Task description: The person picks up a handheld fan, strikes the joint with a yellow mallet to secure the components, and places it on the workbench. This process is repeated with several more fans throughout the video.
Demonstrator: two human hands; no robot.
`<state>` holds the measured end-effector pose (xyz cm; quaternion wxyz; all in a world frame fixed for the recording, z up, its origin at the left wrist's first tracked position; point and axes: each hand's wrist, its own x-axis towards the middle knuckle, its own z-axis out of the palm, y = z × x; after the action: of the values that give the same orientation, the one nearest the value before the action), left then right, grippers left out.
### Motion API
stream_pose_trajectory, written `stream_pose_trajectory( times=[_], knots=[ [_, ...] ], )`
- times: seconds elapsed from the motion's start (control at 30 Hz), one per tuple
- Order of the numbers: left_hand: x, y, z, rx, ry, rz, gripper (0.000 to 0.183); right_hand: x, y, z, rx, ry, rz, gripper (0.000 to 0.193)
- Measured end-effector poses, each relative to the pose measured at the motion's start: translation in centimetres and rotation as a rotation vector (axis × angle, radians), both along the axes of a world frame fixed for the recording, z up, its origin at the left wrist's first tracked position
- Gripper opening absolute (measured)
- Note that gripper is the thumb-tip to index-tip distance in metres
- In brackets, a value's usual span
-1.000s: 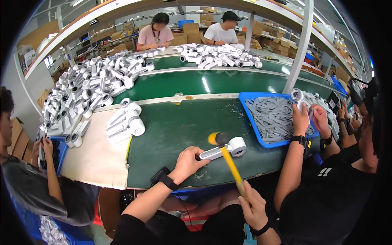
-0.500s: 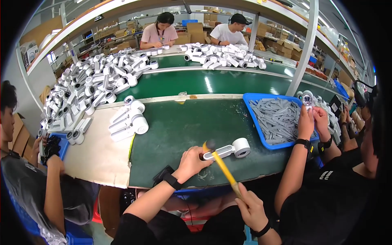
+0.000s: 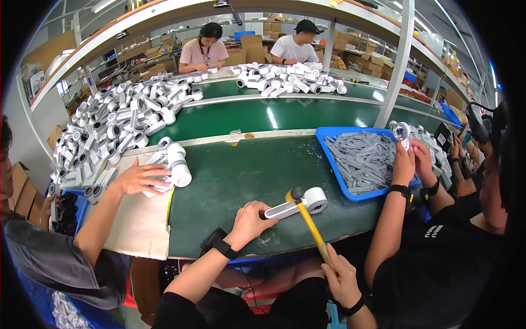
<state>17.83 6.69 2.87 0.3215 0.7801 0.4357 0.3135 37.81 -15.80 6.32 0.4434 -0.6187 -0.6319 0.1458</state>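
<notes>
My left hand (image 3: 251,223) grips the handle end of a white device shaped like a handheld fan (image 3: 314,200), which lies on the green bench with its round head pointing right. My right hand (image 3: 342,277) is wrapped round the yellow handle of a small mallet (image 3: 312,226). The mallet's head, dark on one end and yellow on the other, is over the device's handle, close to the round head. Whether it touches the device I cannot tell. Left of my hands, several similar white devices (image 3: 179,167) lie grouped, with a co-worker's hand (image 3: 143,178) on them.
A blue tray (image 3: 327,164) full of grey strips stands at the right, beside a co-worker holding a white device (image 3: 401,131). Big heaps of white devices (image 3: 109,131) cover the far left. Beyond the bench runs a green conveyor belt (image 3: 230,118); a metal post (image 3: 395,71) rises behind the tray.
The mallet head has shifted along the device's handle toward the round head. A co-worker's hand at the left has reached onto the grouped devices. The whole view has shifted slightly.
</notes>
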Motion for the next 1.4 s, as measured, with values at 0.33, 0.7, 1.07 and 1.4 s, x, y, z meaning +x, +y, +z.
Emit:
stream_pose_trajectory(
  times=[0.33,0.7,1.07,1.4],
  knots=[
    [0.1,0.0,0.2,0.067,0.036,-0.023,0.032,1.3,0.2,-0.3,-0.022,-0.039,-0.074,0.051],
    [0.1,0.4,0.2,0.008,0.027,-0.040,0.032,1.9,-0.1,-0.8,-0.060,0.003,-0.096,0.049],
    [-5.6,-0.2,3.5,-1.164,-0.802,-0.286,0.049,0.5,-1.7,-1.8,-0.039,0.324,0.044,0.054],
    [-5.0,-2.0,2.8,-0.226,0.153,0.064,0.050,-1.0,0.7,0.9,-0.099,0.160,0.123,0.049]
  ],
)
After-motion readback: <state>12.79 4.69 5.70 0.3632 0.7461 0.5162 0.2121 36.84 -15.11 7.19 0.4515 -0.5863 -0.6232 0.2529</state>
